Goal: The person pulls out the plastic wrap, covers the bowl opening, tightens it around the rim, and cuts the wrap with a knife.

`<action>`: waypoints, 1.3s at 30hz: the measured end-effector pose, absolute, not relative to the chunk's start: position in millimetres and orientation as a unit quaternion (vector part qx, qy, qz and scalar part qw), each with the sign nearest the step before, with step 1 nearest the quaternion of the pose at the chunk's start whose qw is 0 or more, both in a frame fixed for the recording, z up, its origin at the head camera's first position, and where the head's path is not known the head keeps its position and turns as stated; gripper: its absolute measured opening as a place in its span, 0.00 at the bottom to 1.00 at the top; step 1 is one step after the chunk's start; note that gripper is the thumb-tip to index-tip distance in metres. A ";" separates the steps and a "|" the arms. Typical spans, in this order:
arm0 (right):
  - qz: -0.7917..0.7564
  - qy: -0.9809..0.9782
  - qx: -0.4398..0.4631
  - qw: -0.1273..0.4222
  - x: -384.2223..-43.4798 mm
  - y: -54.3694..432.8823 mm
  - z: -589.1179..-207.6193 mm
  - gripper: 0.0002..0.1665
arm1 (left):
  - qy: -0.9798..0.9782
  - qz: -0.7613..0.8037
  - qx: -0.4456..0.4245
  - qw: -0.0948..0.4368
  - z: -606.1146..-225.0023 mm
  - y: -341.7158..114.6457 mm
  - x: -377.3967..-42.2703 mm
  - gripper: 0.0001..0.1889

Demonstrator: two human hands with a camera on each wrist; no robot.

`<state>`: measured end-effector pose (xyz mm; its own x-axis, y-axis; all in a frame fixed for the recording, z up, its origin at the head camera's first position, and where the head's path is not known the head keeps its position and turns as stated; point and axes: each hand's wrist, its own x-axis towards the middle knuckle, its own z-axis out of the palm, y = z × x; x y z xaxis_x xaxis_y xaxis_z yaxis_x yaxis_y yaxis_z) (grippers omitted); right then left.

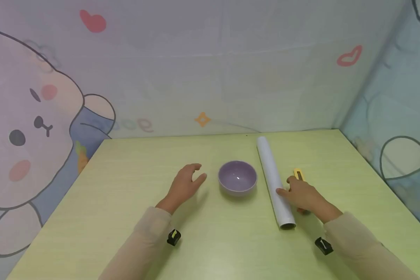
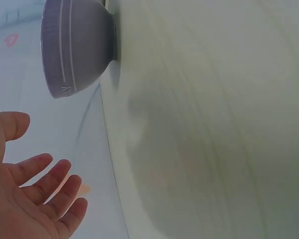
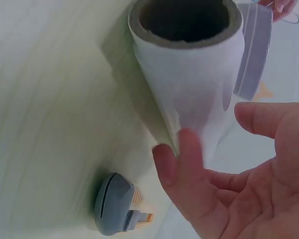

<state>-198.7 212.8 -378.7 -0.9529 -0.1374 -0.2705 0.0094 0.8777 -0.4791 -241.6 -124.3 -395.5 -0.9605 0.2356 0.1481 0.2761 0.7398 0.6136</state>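
A lilac bowl [image 1: 237,178] stands upright on the table. My left hand [image 1: 182,189] hovers to its left, apart from it, with fingers loosely bent and nothing held. Right of the bowl lies a long white roll of glossy film [image 1: 273,179], its cardboard core showing in the right wrist view. My right hand [image 1: 306,197] is above the roll's right side, thumb and fingers spread; whether it touches the roll I cannot tell. Partly hidden under that hand is a yellow and grey utility knife [image 3: 115,205], lying on the table beside the roll.
The pale yellow-green table [image 1: 126,163] meets a printed cloth backdrop [image 1: 196,77] at its far edge. More printed cloth [image 1: 399,116] hangs along the right side. A small dark device [image 1: 174,237] is worn at each wrist.
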 end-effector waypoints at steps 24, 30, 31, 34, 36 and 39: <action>-0.266 0.951 -0.057 0.151 -188.1 208.1 -388.9 0.20 | -0.927 -0.342 -0.151 0.009 -395.2 -143.5 -235.1 0.21; -0.232 0.962 -0.077 0.121 -196.2 205.3 -390.8 0.17 | -0.919 -0.362 -0.156 0.021 -399.2 -141.8 -239.6 0.20; -0.225 0.964 -0.079 0.117 -198.1 204.8 -390.9 0.17 | -0.918 -0.363 -0.158 0.023 -400.2 -141.4 -240.3 0.20; -0.214 0.967 -0.075 0.119 -203.0 202.8 -390.9 0.17 | -0.917 -0.365 -0.158 0.025 -401.2 -140.8 -240.4 0.20; -0.206 0.968 -0.074 0.120 -206.8 202.1 -390.8 0.17 | -0.917 -0.365 -0.157 0.026 -400.4 -140.8 -240.1 0.20; -0.198 0.969 -0.084 0.118 -213.9 200.8 -390.6 0.15 | -0.918 -0.364 -0.156 0.029 -397.9 -142.8 -239.6 0.19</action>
